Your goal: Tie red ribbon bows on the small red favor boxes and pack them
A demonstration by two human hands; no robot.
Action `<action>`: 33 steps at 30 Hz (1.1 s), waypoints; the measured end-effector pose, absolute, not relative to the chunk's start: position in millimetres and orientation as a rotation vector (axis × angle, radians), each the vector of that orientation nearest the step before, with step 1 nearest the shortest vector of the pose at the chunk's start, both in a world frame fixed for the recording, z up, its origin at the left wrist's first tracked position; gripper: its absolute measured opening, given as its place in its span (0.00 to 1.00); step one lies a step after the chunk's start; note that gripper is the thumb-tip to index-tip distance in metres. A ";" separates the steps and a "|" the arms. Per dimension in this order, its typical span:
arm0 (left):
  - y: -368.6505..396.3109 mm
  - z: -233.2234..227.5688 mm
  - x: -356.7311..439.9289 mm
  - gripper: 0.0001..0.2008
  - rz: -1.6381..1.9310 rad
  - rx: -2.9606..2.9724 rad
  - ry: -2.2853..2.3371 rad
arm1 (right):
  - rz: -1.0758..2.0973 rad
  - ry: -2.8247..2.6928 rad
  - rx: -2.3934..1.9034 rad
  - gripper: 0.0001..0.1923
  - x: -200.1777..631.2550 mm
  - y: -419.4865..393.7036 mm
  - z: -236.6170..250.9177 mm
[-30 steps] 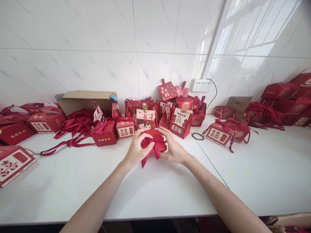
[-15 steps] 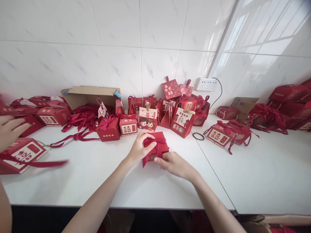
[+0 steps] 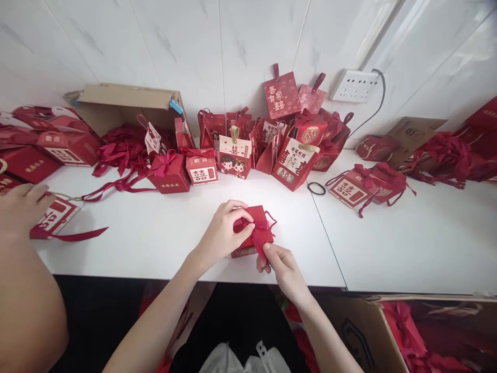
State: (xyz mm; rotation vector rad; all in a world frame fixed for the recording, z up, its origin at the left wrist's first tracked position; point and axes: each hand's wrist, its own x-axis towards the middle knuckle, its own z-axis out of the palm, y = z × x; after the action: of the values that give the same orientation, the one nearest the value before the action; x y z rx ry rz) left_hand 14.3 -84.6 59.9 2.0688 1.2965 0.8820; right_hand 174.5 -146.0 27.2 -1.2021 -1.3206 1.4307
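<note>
Centrally, just below the middle of the frame, a red gift box (image 3: 245,249) sits on the worktop (image 3: 174,243). The left hand (image 3: 222,229) pinches its red ribbon (image 3: 258,243) near the knot; the right hand (image 3: 284,263), fingers closed, grips the ribbon's tail. At far left is a co-worker's hand (image 3: 19,210).

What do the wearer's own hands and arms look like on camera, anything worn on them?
The left hand and right hand are ungloved, with no ring, watch or bracelet visible. Both arms are bare to the picture's edge, no sleeves showing. Pale clothing shows between them.
</note>
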 end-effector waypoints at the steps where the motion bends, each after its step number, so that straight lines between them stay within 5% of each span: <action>1: -84.4 59.5 14.8 0.03 0.887 2.048 1.313 | 1.416 -1.315 -1.224 0.26 175.8 -145.3 26.1; 18: -79.1 69.7 10.7 0.04 0.790 1.771 1.300 | 1.652 -1.654 -1.442 0.30 229.5 -154.9 52.2; 23: -79.9 74.4 4.3 0.12 0.717 1.635 1.126 | 1.848 -1.939 -1.282 0.20 182.2 -162.7 61.8; 27: -85.4 72.5 4.7 0.11 0.708 1.642 1.157 | 1.608 -1.729 -1.447 0.26 135.8 -156.8 51.5; 33: -90.5 69.2 4.7 0.10 0.721 1.722 1.189 | 1.712 -1.384 -1.465 0.21 130.6 -158.1 39.8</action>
State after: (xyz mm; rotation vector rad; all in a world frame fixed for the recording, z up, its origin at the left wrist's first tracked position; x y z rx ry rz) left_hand 4.7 -90.5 69.2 1.7220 1.1894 0.7212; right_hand 130.6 -158.1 39.8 -1.4646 -1.3838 1.7115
